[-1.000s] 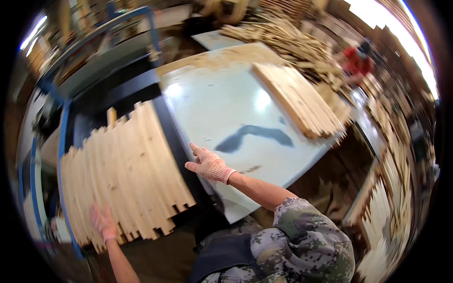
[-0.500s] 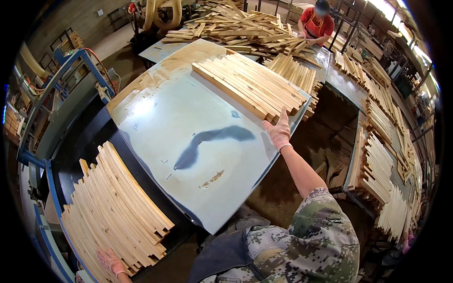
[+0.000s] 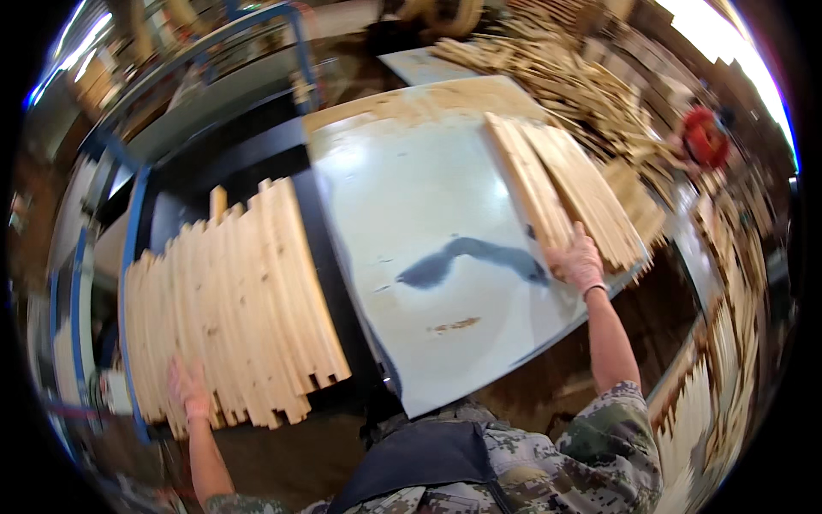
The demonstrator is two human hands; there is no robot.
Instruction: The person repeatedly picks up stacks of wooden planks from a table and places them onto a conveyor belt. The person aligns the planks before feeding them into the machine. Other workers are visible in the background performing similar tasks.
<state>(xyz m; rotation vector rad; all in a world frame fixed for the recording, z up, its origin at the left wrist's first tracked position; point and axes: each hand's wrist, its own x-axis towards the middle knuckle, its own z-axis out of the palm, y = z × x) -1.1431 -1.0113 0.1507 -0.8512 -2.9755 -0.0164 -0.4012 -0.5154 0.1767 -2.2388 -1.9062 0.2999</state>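
Observation:
Pale wooden strips [image 3: 231,291] lie side by side on the dark machine bed at the left, their near ends uneven. My left hand [image 3: 188,390] rests on them near the close edge, fingers stretched out and somewhat blurred. On the grey sheet-metal table [image 3: 411,343], my right hand [image 3: 579,259] is closed round the near ends of a small group of wooden strips [image 3: 533,184]. A narrow gap parts this group from the remaining row of strips [image 3: 591,193] at the table's right side. The undersides of my right fingers are hidden.
A blue machine frame [image 3: 137,283] borders the left bed. Beyond the table lies a loose heap of wooden sticks [image 3: 565,77]. A person in red [image 3: 706,139] is at the far right, near more strips [image 3: 728,300] along that side.
My view has turned left. My right hand has closed on several strips and split them from the row toward the left. My left hand stays on the left strips.

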